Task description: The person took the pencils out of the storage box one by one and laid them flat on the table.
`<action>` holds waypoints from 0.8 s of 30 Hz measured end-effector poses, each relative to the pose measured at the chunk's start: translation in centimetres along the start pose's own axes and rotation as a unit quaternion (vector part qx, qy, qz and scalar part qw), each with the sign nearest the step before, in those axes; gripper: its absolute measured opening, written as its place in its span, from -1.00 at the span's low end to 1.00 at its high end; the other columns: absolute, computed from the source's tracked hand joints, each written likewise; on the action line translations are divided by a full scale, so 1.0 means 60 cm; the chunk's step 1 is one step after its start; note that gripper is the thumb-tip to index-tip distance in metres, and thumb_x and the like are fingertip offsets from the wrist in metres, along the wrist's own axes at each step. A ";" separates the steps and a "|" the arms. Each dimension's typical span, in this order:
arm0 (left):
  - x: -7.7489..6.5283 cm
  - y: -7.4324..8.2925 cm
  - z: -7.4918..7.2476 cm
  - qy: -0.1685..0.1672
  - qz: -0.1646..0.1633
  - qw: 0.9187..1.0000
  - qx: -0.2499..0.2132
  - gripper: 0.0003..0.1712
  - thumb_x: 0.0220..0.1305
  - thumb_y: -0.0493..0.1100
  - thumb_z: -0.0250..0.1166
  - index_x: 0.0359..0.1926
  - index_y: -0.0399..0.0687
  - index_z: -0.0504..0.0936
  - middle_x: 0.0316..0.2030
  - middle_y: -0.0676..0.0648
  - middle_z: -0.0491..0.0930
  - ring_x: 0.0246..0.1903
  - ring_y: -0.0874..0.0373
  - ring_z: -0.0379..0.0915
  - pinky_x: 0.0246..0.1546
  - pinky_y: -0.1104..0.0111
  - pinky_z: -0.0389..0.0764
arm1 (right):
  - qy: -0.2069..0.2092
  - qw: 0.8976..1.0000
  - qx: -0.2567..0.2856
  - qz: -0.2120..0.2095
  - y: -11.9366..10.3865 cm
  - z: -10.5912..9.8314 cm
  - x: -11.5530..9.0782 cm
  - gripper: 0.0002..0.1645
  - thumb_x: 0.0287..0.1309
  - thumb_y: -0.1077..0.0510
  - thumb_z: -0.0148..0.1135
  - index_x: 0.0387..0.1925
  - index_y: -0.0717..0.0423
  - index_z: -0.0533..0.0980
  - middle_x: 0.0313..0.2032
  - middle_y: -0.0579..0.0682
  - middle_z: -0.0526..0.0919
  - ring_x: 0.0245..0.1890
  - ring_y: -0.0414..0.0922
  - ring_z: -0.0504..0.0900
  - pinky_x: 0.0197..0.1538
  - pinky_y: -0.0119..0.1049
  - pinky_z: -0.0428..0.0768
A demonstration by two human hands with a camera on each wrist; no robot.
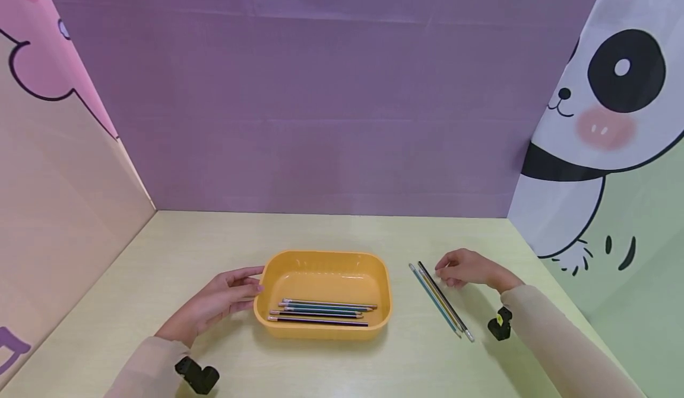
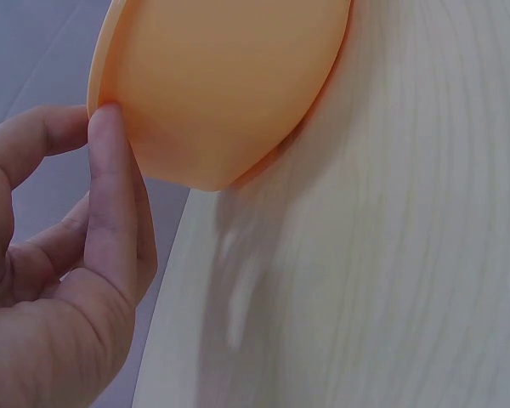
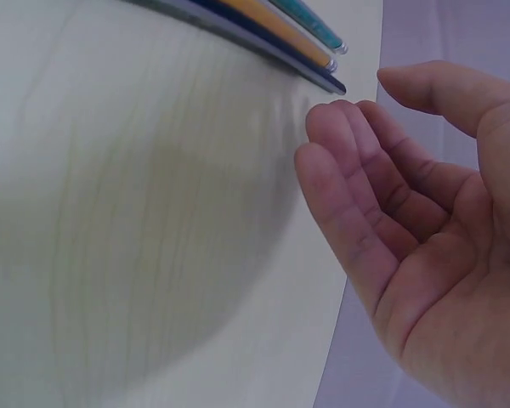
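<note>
A yellow plastic tray stands on the table in the head view, with several dark and teal pencils lying in its front part. My left hand pinches the tray's left rim; the left wrist view shows its fingertips at the edge of the tray. To the right of the tray lie three loose pencils, a teal one, a yellow one and a black one, side by side and slanted. Just right of their far ends is my right hand, fingers loosely bent, holding nothing.
The pale wooden table ends at a purple back panel. A pink-and-cream panel bounds the left side and a green one with a panda the right. Each sleeve carries a small black device.
</note>
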State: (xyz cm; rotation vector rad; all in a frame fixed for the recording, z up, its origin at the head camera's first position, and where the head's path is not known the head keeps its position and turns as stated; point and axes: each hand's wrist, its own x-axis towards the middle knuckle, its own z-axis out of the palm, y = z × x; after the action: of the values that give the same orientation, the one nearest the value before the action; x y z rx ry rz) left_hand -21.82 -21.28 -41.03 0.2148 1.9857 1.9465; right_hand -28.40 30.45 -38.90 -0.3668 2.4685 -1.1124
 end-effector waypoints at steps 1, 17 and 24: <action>0.000 0.000 0.000 0.000 -0.001 1.000 -0.001 -0.20 0.38 -0.26 0.30 0.45 -0.51 0.12 -0.09 -0.13 0.50 -0.14 0.14 0.59 -0.07 0.32 0.68 | -0.002 1.000 0.001 -0.003 -0.001 0.000 0.000 -0.68 0.35 0.14 0.23 -0.07 0.36 0.53 -0.47 -0.01 0.58 -0.39 -0.11 0.57 -0.22 -0.22 0.67; -0.001 -0.003 0.000 0.009 -0.003 1.000 0.009 -0.19 0.36 -0.25 0.31 0.45 -0.51 0.12 -0.10 -0.13 0.50 -0.15 0.14 0.59 -0.07 0.31 0.68 | -0.015 0.999 -0.027 -0.039 -0.036 -0.001 0.012 -0.63 0.36 0.12 0.22 -0.02 0.38 0.54 -0.35 0.06 0.62 -0.34 -0.09 0.58 -0.18 -0.21 0.68; -0.002 0.000 0.001 0.010 -0.005 1.000 0.007 -0.18 0.36 -0.24 0.32 0.45 -0.51 0.12 -0.10 -0.13 0.50 -0.15 0.13 0.59 -0.06 0.32 0.68 | -0.021 0.998 -0.040 -0.052 -0.059 0.000 0.022 -0.65 0.35 0.11 0.22 -0.02 0.34 0.56 -0.27 0.15 0.66 -0.31 -0.08 0.60 -0.18 -0.22 0.67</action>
State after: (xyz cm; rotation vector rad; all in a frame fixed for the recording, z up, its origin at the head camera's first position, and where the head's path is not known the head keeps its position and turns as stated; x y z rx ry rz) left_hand -21.68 -21.24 -41.02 0.1896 2.0094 1.9361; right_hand -29.29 27.64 -36.54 -0.5422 2.4859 -1.0365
